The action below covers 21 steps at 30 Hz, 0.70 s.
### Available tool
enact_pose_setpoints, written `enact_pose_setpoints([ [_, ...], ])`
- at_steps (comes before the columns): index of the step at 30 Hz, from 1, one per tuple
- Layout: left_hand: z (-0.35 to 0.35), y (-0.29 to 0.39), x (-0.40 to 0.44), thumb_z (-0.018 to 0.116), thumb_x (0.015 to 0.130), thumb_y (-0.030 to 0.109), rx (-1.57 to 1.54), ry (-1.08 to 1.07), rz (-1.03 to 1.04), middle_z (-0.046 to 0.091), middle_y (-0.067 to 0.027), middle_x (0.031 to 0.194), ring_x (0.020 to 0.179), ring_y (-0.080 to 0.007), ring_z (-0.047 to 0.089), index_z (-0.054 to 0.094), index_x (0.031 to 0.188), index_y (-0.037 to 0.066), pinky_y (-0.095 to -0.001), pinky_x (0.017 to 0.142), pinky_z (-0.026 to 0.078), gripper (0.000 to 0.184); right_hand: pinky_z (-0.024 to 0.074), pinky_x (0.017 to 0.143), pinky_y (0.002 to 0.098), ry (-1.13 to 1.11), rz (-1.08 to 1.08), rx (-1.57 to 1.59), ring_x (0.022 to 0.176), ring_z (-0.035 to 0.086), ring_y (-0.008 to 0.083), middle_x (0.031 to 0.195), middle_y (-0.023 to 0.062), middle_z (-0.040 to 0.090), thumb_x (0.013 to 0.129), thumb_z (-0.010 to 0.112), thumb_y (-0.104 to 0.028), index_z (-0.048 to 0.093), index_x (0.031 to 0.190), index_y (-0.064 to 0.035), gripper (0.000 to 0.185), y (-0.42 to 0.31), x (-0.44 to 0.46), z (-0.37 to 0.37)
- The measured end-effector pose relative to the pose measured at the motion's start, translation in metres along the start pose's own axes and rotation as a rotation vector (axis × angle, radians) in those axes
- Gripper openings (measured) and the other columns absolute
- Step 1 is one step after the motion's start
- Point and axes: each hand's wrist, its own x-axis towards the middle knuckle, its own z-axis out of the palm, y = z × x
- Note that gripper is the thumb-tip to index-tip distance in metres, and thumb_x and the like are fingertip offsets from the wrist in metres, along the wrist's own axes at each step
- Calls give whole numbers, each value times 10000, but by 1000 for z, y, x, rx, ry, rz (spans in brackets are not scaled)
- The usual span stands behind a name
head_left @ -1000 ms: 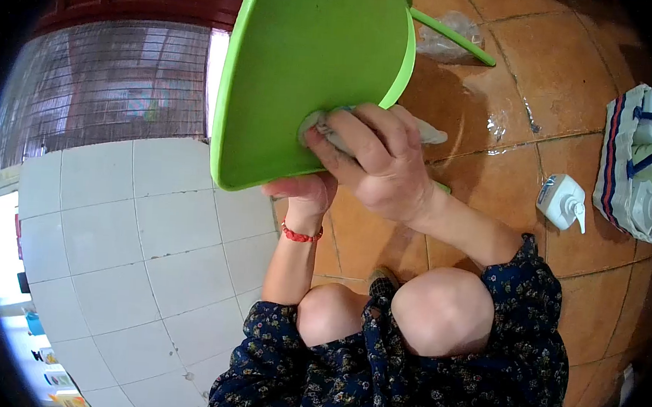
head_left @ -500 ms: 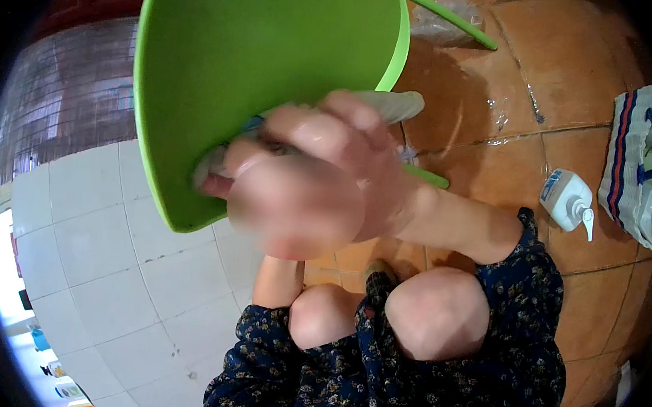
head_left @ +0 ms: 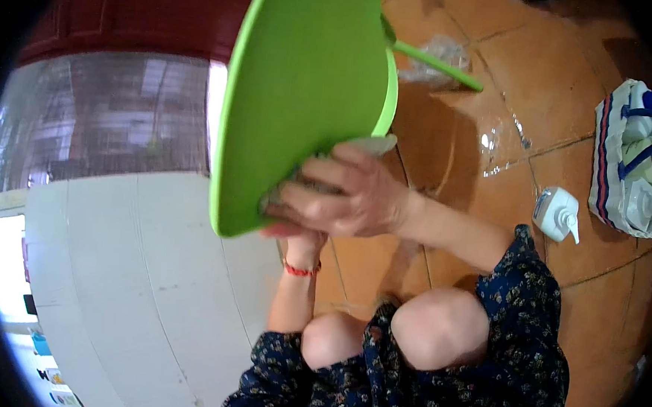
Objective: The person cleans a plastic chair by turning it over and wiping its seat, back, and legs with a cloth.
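A green plastic chair point(head_left: 311, 76) is tilted up in front of me, its broad smooth surface facing me. My right hand point(head_left: 341, 193) is closed round a pale, wet cloth point(head_left: 378, 145) and presses it on the lower part of that surface. Beneath the chair's lower edge is my left hand point(head_left: 301, 241), with a red bracelet at the wrist; it grips the edge, and most of its fingers are hidden behind the chair and my right hand.
A white pump bottle point(head_left: 557, 213) lies on the wet orange tile floor point(head_left: 482, 213). At the right is a striped bag point(head_left: 611, 157) holding bottles. A clear plastic bag point(head_left: 443, 60) lies behind a green chair leg point(head_left: 440, 66). White tiles point(head_left: 150, 267) cover the left.
The chair surface first swung left and has now come back right, more upright. My right hand, with the cloth, moved down-left across it, then slightly right. The view has shifted a little too.
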Motion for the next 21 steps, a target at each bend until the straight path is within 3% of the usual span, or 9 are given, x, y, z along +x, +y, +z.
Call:
enact_pose_setpoints([
  [4, -6, 0, -3, 435, 528, 920, -5, 8, -43, 313, 16, 1455, 1316, -184, 328, 294, 1435, 196, -452, 1119, 254, 1169, 402, 927, 349, 82, 24, 6, 1116, 438, 149, 1128, -108, 492, 794, 686, -443, 657, 1056, -258, 322, 1, 27, 0],
  [8, -6, -2, -6, 438, 527, 920, 6, 25, -67, 312, 18, 1456, 1316, -182, 328, 295, 1436, 197, -454, 1119, 252, 1170, 401, 934, 354, 99, -66, 39, 1070, 458, 153, 1113, -89, 501, 820, 665, -405, 684, 1085, -302, 285, 23, 44, -10],
  [12, -10, -9, -1, 476, 539, 902, 51, 41, 20, 351, 34, 1431, 1308, -180, 339, 350, 1410, 203, -443, 1101, 273, 1124, 453, 827, 357, 196, 76, -56, 942, 512, 156, 1060, -4, 534, 820, 606, -245, 697, 1034, -233, 233, 51, 56, -19],
  [16, -4, -6, 1, 500, 542, 896, 87, 37, 45, 392, 45, 1397, 1292, -185, 358, 388, 1388, 207, -428, 1082, 301, 1097, 460, 773, 392, 213, 473, -3, 858, 542, 280, 1020, 102, 542, 817, 549, -76, 666, 1111, -98, 317, 142, 76, -11],
  [19, -5, -5, 5, 455, 543, 928, 146, 52, 28, 342, 34, 1422, 1302, -197, 340, 348, 1406, 211, -421, 1081, 316, 1127, 451, 783, 409, 228, 534, 23, 892, 524, 327, 1032, 136, 537, 806, 518, -35, 648, 1141, -92, 364, 138, 75, -5],
  [21, -5, -6, 7, 432, 547, 939, 164, 52, 16, 315, 25, 1438, 1314, -203, 319, 328, 1418, 209, -424, 1090, 302, 1141, 441, 803, 422, 195, 475, -116, 939, 507, 330, 1047, 151, 521, 800, 525, -36, 634, 1160, -89, 380, 98, 60, -11],
])
